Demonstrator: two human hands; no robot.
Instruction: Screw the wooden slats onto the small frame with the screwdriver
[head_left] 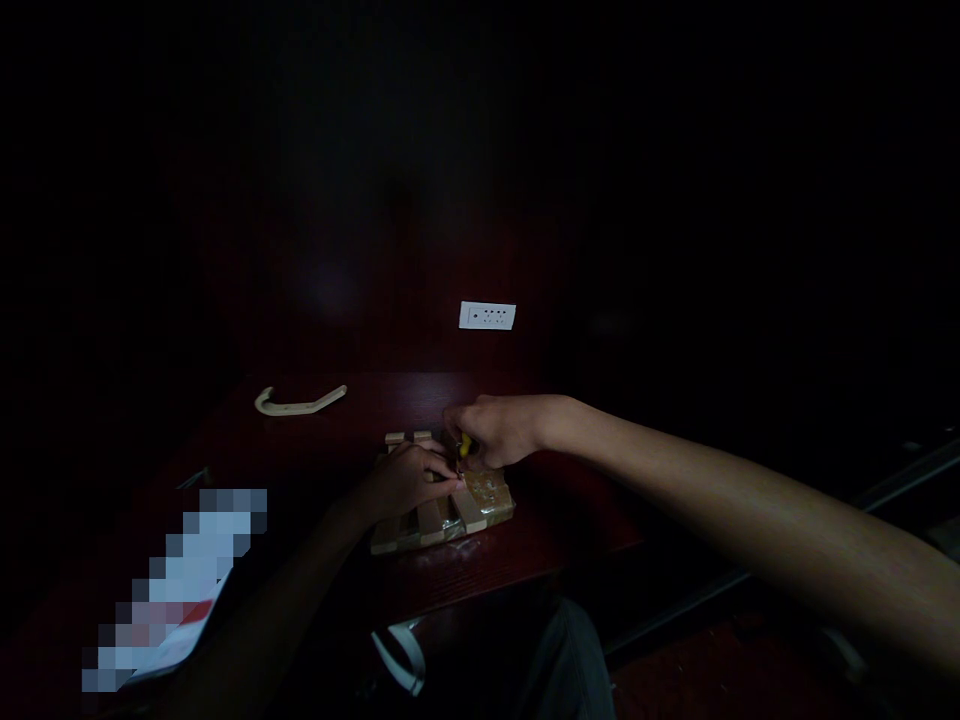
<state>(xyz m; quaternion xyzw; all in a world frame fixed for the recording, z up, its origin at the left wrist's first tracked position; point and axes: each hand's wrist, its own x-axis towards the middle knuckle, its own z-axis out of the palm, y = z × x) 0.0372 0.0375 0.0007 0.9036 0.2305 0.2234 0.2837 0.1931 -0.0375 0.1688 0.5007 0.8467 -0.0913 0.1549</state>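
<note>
Nearest the camera, the right forearm (720, 490) slants in towards the slatted wood piece (471, 513), and a trousered knee (576, 655) sits below it. That slatted piece lies on the dark red table (480, 572) under both hands. The right hand (504, 430) is closed around a small tool with a yellow handle (466, 444) over its far right part. The left hand (409, 475) lies across its middle, fingertips on a slat near the tool; whether they pinch something small, I cannot tell.

The wood piece looks fairly light and stiff, its slats hard but perhaps easy to knock out of line. Shiny clear wrap or tape along its near edge could be slippery, so the bare slat ends or its outer sides seem the better hold.

Beyond it to the left lies a pale curved piece (296, 408); behind it, on the wall, is a white socket plate (487, 316). No brand or writing can be read: the sheet (176, 640) to its near left, with a red patch, is blurred out.
</note>
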